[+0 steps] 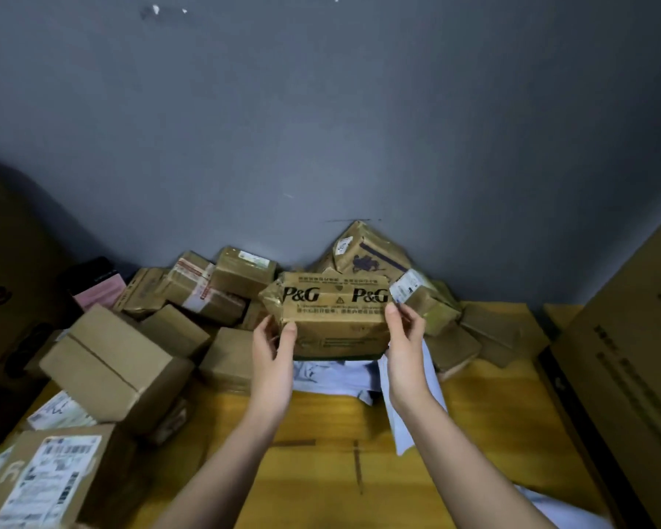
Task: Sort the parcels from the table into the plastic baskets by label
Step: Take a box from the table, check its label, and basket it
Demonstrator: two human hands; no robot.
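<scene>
Hands come first: the left hand (273, 347) grips the left end of a brown P&G box (334, 318), thumb on its front face and fingers curled behind, while the right hand (405, 337) grips the right end the same way. Both forearms reach up from the lower edge of the view, and the box is held lifted above the bench (321, 433), its printed face turned toward the camera.

Directly under the box lies a pale grey-blue plastic mailer bag (336, 376), crumpled on the yellow wooden bench top, with a strip of it trailing down beside the right forearm. Behind and around the held box, a heap of cardboard parcels (207, 288) is piled against the wall, some tilted, several wrapped in tape. To the left sits a plain carton (111, 360) tipped at an angle, and nearer the camera a labelled parcel (54, 479) shows a white shipping label face up. A pink packet (98, 294) lies at the far left of the heap.

A large carton (626, 357) stands at the bench's right edge and another tall carton (4, 280) at the left. The wall (321, 127) behind is flat grey-blue, with a few white chips near the top.
</scene>
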